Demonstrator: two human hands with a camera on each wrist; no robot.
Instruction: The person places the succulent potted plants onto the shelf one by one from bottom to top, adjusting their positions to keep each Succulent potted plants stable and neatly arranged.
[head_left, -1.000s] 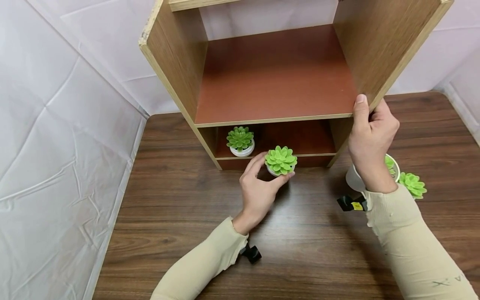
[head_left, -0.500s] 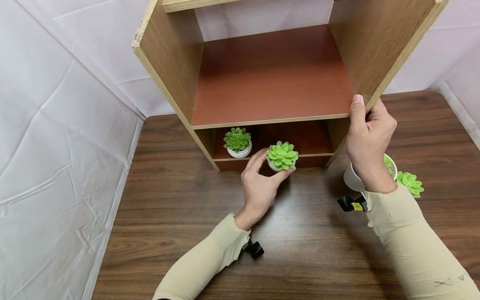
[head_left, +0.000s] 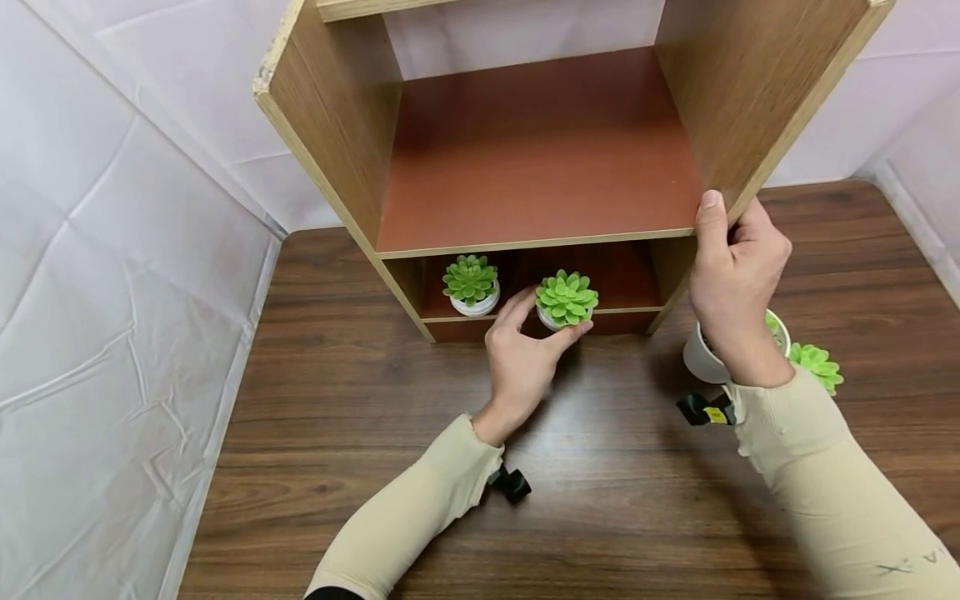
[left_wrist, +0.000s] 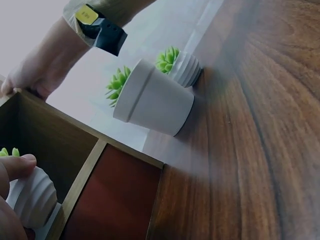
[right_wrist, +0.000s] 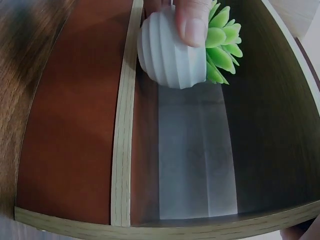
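In the head view my left hand (head_left: pixel 522 360) pinches a small white pot with a green succulent (head_left: pixel 567 297) between thumb and fingers, at the front edge of the bottom shelf. The right wrist view shows that ribbed pot (right_wrist: pixel 171 50) by the edge strip, a thumb on its side. To its left, a second potted succulent (head_left: pixel 471 283) stands on the same shelf. My right hand (head_left: pixel 738 283) grips the right side panel of the wooden shelf unit (head_left: pixel 540 150), thumb at the front.
Right of the unit, partly behind my right wrist, stands a larger white pot (head_left: pixel 702 357) with green leaves inside. Beside it is another succulent (head_left: pixel 817 367), its ribbed pot (left_wrist: pixel 186 69) visible in the left wrist view. A wrinkled pale sheet (head_left: pixel 112 333) hangs at the left.
My left hand has moved the pinched pot forward, from in front of the unit to the bottom shelf's front edge. The right hand keeps its grip on the panel. The head view has shifted slightly.
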